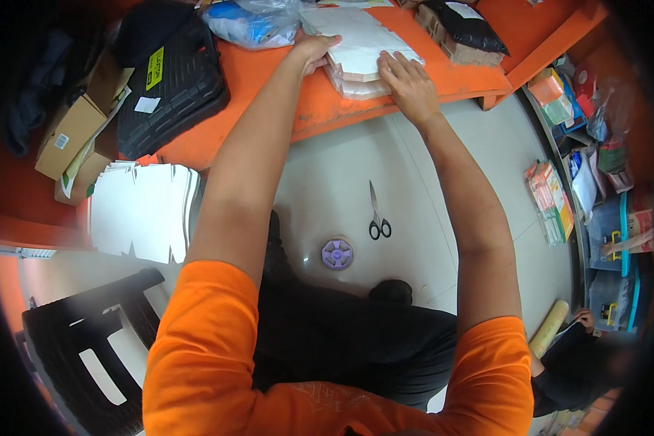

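Note:
A stack of white flat cardboard sheets lies on the orange bench at the top middle, its near end resting over clear plastic wrap. My left hand is closed on the stack's left edge, thumb on top and fingers at the side. At the near right corner my right hand grips the stack, its fingers lying over the top; its thumb is hidden. Both arms reach forward. On the floor below the bench are scissors with black handles and a roll of tape with a purple core.
On the left stand a black tool case, a cardboard box and more white sheets. A bagged blue item and a black package flank the stack. A black stool is lower left; another person's hand is lower right.

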Demonstrator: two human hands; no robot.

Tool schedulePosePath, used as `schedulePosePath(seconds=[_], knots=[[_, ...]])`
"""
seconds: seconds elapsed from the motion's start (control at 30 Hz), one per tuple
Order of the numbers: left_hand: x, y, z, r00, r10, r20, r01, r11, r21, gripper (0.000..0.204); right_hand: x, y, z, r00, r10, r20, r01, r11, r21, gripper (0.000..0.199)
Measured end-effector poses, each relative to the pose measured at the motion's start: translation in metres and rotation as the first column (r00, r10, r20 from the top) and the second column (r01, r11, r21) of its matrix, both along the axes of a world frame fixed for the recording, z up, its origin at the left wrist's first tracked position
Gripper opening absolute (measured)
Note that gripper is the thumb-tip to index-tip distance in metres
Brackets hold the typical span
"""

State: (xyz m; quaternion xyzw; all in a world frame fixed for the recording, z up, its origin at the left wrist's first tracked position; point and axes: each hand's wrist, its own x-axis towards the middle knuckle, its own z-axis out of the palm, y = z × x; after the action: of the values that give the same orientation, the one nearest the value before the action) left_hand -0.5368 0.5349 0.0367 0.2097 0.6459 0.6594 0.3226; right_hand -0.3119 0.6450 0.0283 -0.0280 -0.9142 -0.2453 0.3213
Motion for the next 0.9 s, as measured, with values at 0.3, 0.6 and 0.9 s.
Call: schedulePosePath(seconds=[0.3, 0.6, 0.9], knots=[[-0.019, -0.017, -0.020, 0.992, -0.089, -0.086, 0.067, 0.971, -0.229, 0.056, 0.003, 0.000, -0.004, 0.976, 0.117, 0.185, -0.113, 0.993, -0.034, 0.038], [0.014, -0.014, 0.007, 0.989, 0.116, -0.097, -0.118, 0.993, -0.018, 0.047, 0.002, 0.001, -0.008, 0.999, 0.042, 0.028, -0.040, 0.997, -0.059, 0.040], [0.033, 0.022, 0.101, 0.982, -0.187, 0.022, 0.163, 0.904, 0.395, 0.046, 0.017, -0.028, 0.049, 0.870, 0.005, -0.494, -0.206, 0.913, -0.353, 0.022]])
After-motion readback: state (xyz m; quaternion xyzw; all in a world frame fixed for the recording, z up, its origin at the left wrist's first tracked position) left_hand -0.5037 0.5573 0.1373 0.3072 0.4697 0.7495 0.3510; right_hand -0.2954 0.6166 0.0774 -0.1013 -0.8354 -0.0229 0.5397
